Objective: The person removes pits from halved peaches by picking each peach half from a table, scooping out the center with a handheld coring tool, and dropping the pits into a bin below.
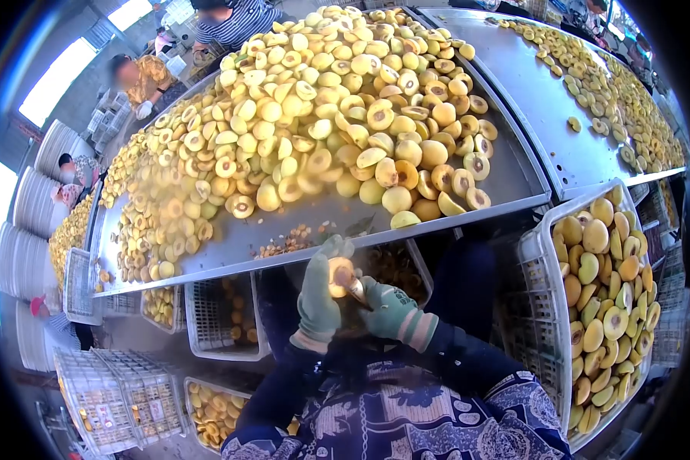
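Observation:
My left hand (319, 295), in a pale green glove, holds a halved yellow fruit (340, 277) with its brown hollow showing. The gloved fingers of my right hand (389, 308) are closed round a small tool (356, 289), whose tip touches the fruit. Both hands are in front of my body, just below the near edge of a metal table (437, 224). A large heap of halved yellow fruit (299, 115) lies on that table. Small pits (287, 241) are scattered near its edge, beyond my left hand.
At the right stands a white crate (546, 253) full of fruit halves. Further crates (226, 349) stand below the table at the left, beside stacked crates (119, 399). A second metal table (583, 146) bears more fruit. Several people work at the far left and back.

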{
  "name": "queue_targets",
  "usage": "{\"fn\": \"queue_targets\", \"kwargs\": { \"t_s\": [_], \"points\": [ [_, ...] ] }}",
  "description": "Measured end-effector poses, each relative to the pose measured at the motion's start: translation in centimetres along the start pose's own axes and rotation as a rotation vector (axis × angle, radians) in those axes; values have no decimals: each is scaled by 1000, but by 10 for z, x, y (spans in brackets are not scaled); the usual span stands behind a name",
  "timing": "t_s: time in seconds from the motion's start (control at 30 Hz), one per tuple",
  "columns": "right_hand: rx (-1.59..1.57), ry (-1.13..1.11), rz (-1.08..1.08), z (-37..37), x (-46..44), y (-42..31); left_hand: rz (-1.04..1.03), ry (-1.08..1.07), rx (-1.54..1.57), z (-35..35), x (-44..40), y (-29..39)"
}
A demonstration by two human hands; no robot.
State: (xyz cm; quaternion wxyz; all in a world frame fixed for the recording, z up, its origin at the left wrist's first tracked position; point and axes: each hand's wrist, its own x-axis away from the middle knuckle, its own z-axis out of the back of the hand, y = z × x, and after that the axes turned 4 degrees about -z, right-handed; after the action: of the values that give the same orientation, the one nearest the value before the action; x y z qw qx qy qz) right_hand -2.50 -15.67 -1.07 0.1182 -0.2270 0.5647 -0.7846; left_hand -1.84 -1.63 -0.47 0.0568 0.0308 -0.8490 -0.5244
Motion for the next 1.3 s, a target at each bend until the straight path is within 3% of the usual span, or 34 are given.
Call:
{"fn": "queue_targets", "kwargs": {
  "t_s": [0.1, 0.17, 0.27, 0.37, 0.47, 0.57, 0.67, 0.83, 1.0, 1.1, 1.27, 1.3],
  "points": [
    [229, 12, -9, 1, -4, 0, 162, 62, 102, 11, -4, -1],
    [342, -115, -174, 4, -2, -18, 159, 132, 137, 8, -1, -2],
    [61, 115, -22, -25, -2, 11, -124, 163, 5, -1, 3, -14],
    [-199, 104, 159, -36, -2, 30, -135, 84, -85, 0, 9, -16],
    [-491, -179, -245, -15, 4, 7, -73, 55, -82, 1, 11, -15],
    [-753, -451, -504, 4, 6, -6, -1, 41, -61, 4, 11, -11],
    [-518, -374, -526, 8, 8, -21, 69, 10, -19, 9, 10, -12],
    [-903, -617, -523, 25, 9, -14, 234, -76, 76, 9, 5, -2],
    [-1176, -704, -528, 26, 12, -5, 164, -53, -29, -3, 2, -1],
    [-1601, -1062, -329, 7, 6, 22, 151, -5, -18, -15, 5, 4],
    [-1844, -1108, -212, -11, 10, 29, 91, 24, -10, -12, 4, -12],
    [-1845, -1090, -207, -11, 11, 29, 100, 127, -30, -20, 7, -9]
  ]
}}
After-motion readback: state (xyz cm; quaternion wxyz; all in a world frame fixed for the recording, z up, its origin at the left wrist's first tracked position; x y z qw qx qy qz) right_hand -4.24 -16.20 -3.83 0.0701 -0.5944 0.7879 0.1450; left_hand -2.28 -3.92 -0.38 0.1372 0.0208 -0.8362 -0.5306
